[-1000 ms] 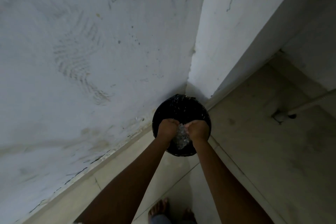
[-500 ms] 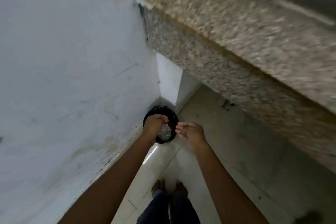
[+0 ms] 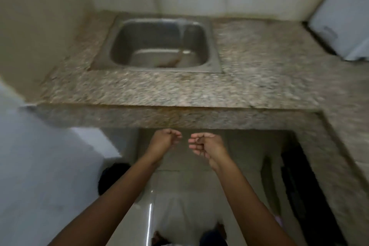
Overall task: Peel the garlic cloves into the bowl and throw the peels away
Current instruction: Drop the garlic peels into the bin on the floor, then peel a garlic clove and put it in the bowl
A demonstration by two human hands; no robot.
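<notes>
- Below the near edge of the speckled granite bench (image 3: 179,94), my left hand (image 3: 165,141) and right hand (image 3: 205,145) hang side by side, close but apart. The fingers are loosely curled, with nothing showing in either.
- Low on the near left, half hidden by my left forearm, sits a dark round bin (image 3: 110,175). No peels, garlic cloves or bowl are in sight.
- With both hands bare, I judge the throwing-away step is about finished.
- To finish it well, I should rub my fingers over the bin, not over the pale tiled floor (image 3: 189,185), since papery skin clings and drifts.
- Any rinsing belongs at the stainless steel sink (image 3: 214,46) set into the bench, beyond my hands. Something brown lies in it, too blurred to name.
</notes>
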